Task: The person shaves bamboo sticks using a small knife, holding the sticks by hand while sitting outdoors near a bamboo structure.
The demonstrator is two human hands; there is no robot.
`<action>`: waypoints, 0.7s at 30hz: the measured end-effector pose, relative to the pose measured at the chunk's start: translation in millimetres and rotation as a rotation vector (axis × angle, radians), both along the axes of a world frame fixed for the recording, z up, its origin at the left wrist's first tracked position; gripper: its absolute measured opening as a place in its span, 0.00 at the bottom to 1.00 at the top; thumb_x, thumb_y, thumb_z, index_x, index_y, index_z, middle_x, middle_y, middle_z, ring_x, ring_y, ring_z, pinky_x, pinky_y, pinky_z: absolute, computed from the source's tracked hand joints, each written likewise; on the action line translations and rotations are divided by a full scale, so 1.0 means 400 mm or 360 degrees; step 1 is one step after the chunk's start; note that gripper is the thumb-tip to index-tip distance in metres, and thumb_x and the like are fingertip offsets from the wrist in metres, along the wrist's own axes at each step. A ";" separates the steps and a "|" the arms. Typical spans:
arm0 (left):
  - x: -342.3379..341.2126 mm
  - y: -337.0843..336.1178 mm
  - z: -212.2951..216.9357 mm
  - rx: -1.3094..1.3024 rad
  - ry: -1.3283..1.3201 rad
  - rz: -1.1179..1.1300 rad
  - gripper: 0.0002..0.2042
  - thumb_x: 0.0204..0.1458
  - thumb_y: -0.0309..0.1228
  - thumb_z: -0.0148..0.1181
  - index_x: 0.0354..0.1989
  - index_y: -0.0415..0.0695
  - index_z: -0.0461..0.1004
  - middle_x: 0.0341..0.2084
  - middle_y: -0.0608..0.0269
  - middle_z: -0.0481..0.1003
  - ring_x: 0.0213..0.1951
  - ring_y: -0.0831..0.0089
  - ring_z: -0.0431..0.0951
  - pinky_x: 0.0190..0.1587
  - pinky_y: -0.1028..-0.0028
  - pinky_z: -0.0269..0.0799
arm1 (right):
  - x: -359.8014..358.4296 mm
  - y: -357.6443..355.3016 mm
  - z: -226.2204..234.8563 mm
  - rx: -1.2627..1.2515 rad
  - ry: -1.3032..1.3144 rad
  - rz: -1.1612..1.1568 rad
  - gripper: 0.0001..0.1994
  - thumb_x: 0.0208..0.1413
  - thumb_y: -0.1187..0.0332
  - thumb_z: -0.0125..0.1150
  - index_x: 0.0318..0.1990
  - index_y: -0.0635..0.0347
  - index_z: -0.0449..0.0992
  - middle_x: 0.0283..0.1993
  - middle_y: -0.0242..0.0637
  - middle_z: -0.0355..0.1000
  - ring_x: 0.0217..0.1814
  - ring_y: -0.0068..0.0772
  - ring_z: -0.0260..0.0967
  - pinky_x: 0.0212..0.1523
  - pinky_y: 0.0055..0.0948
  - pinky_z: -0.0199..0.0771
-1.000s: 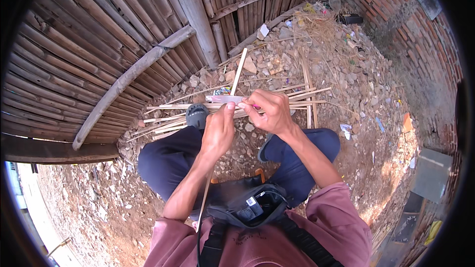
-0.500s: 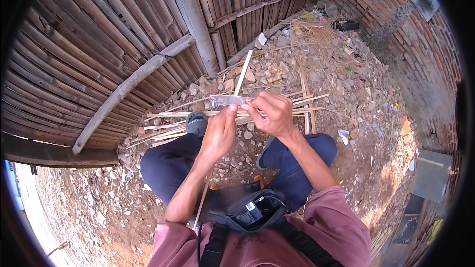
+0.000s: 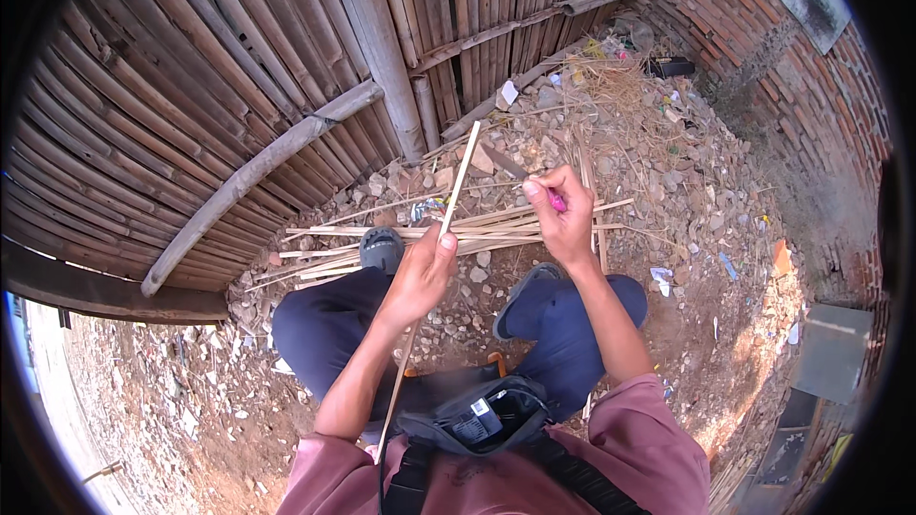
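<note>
My left hand (image 3: 420,274) is closed round a long, thin bamboo strip (image 3: 462,175). The strip slants up past my fingers, and its lower length runs back along my forearm toward my shirt. In my right hand (image 3: 567,219) is a knife (image 3: 506,162) with a pink handle, most of it hidden by my fingers. Its blade points up and left, just right of the strip's upper part and apart from it. Beyond my hands, a loose bundle of pale bamboo strips (image 3: 520,227) lies across the ground near my feet.
A bamboo slat wall (image 3: 191,105) rises at the left and ahead, and a brick wall (image 3: 754,29) at the right. Stones and litter cover the ground (image 3: 668,191). An open black waist bag (image 3: 482,415) hangs at my front, between my bent legs.
The knife has come off the strip and swung from lying across it to pointing up and left. My right hand has moved right, away from my left hand, which still grips the strip.
</note>
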State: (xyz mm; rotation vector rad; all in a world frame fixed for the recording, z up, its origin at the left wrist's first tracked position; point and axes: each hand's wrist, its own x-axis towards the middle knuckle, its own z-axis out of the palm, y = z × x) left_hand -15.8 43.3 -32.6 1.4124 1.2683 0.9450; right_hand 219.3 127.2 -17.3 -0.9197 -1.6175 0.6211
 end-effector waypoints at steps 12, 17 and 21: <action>0.033 -0.018 0.036 0.0011 0.0094 0.0110 0.26 0.77 0.51 0.38 0.44 0.36 0.70 0.19 0.66 0.65 0.21 0.74 0.64 0.26 0.66 0.63 | -0.086 -0.056 -0.019 0.0206 -0.0429 0.0379 0.11 0.57 0.68 0.74 0.28 0.59 0.77 0.27 0.36 0.76 0.25 0.37 0.77 0.25 0.35 0.73; 0.036 -0.032 0.071 0.0038 0.0248 0.0166 0.26 0.76 0.49 0.41 0.51 0.33 0.71 0.18 0.55 0.69 0.21 0.62 0.70 0.29 0.59 0.66 | -0.088 -0.037 -0.020 0.0407 -0.0456 0.0340 0.12 0.55 0.68 0.76 0.26 0.58 0.76 0.24 0.36 0.72 0.21 0.36 0.71 0.23 0.35 0.69; 0.026 -0.034 0.069 -0.0107 0.0315 0.0068 0.26 0.75 0.49 0.44 0.55 0.31 0.70 0.20 0.42 0.73 0.24 0.43 0.75 0.33 0.51 0.70 | -0.065 0.013 -0.039 0.0524 -0.0446 0.0003 0.12 0.61 0.66 0.72 0.28 0.57 0.76 0.24 0.31 0.73 0.21 0.29 0.70 0.20 0.33 0.64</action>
